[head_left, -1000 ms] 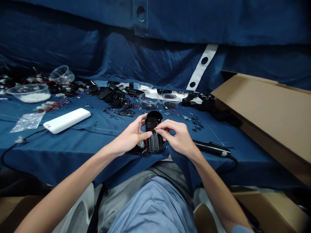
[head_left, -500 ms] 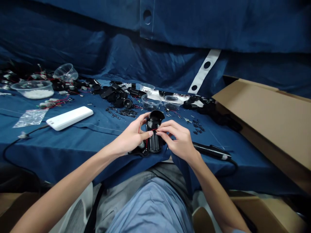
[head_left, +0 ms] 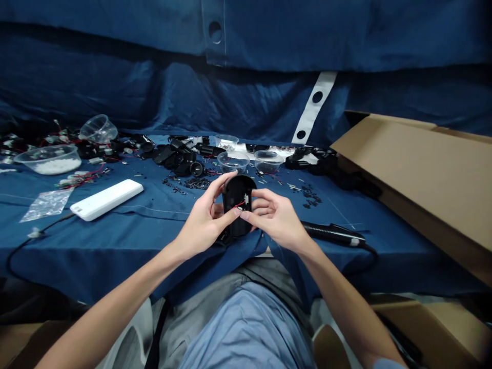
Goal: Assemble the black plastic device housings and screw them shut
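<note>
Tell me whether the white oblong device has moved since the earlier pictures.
No. The white device keeps its place just right of the clear plastic bag; both shift together in the picture.

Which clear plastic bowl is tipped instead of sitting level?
The tilted bowl at back left, slanting among dark parts, beyond and right of the wide bowl with white material; the others sit level.

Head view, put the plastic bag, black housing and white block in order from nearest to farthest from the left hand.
1. Black housing: in the left hand's grasp, on its right side.
2. White block: off to that hand's left.
3. Plastic bag: farther left, past the white block.
</note>
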A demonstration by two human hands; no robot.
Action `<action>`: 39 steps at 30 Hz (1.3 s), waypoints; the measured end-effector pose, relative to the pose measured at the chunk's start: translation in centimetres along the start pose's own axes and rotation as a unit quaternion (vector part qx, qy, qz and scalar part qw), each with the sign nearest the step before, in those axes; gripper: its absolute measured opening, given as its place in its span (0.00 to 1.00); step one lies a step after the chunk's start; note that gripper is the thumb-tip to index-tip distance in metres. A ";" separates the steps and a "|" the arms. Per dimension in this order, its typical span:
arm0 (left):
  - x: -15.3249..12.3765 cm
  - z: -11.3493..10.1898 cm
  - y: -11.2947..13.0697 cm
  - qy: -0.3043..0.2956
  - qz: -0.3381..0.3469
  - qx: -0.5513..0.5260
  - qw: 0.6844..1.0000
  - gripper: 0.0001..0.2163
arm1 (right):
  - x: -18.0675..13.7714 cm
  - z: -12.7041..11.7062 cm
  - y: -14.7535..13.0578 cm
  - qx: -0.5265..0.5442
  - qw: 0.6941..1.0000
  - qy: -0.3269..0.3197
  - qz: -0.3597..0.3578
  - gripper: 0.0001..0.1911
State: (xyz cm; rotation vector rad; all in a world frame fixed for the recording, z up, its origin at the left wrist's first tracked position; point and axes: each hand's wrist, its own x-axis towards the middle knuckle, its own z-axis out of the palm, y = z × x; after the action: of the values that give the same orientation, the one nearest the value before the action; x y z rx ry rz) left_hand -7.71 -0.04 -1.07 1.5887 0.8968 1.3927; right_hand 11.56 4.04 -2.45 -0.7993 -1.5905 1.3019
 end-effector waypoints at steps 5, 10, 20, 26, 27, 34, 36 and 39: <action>-0.2 -0.3 0.6 -0.006 0.024 0.014 1.000 0.30 | -0.4 0.3 -0.9 0.046 0.999 0.012 0.016 0.27; -0.6 -0.3 0.9 0.003 0.049 0.069 0.996 0.28 | -0.8 0.6 -1.4 0.055 0.998 0.032 0.023 0.28; -1.6 0.6 2.1 0.014 0.074 0.156 0.985 0.26 | -1.8 0.7 -1.9 0.036 0.999 0.039 0.008 0.25; -1.4 0.3 2.3 0.013 0.021 0.099 0.995 0.29 | -1.6 0.9 -2.0 0.040 0.998 0.046 0.025 0.27; -1.2 0.1 2.3 0.002 0.008 0.085 0.996 0.31 | -1.5 0.9 -1.9 0.045 0.998 0.046 0.028 0.27; -0.3 -1.0 1.7 0.008 0.016 0.099 0.995 0.36 | -1.4 1.3 -1.1 -0.014 0.999 0.031 -0.019 0.23; 0.0 -0.9 1.1 0.028 0.035 0.089 0.995 0.34 | -2.2 1.7 -1.4 -0.116 0.983 0.087 -0.116 0.15; 0.3 -0.8 0.3 0.077 0.056 0.069 0.993 0.35 | -3.8 2.9 -1.8 -0.265 0.926 0.102 -0.251 0.06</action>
State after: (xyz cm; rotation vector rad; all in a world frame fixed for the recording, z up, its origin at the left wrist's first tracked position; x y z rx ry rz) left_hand -8.45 0.20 -0.68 1.6732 1.0278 1.5777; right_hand 10.48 -0.89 -1.77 -0.7432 -1.8388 0.4083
